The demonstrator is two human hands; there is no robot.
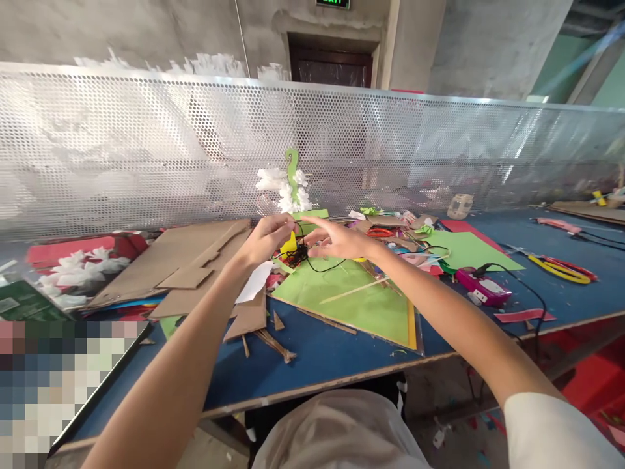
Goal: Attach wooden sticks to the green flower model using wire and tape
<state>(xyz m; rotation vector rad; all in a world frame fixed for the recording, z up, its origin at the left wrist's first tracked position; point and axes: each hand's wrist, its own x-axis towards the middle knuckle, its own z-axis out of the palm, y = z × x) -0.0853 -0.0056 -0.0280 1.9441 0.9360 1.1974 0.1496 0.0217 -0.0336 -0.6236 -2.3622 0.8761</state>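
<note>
My left hand [269, 238] is closed in a pinch over the middle of the table, with a thin black cord at its fingertips. The cord runs down to a loose black tangle [297, 255] just below. Opposite it, my right hand [339, 240] has its index finger stretched towards the left fingertips and its other fingers apart, close beside the tangle. A yellow piece [289, 243] stands between the hands, partly hidden. Beneath lies a large light green sheet [342, 296] with a thin pale stick [349, 291] on it.
Cut cardboard [170, 260] and white paper flowers [81, 273] lie left. A green curved stem with white flowers [293, 172] stands behind, before a perforated metal screen [195, 143]. To the right are a magenta device [483, 287] with a black cable, and scissors or pliers with yellow-red handles [561, 268].
</note>
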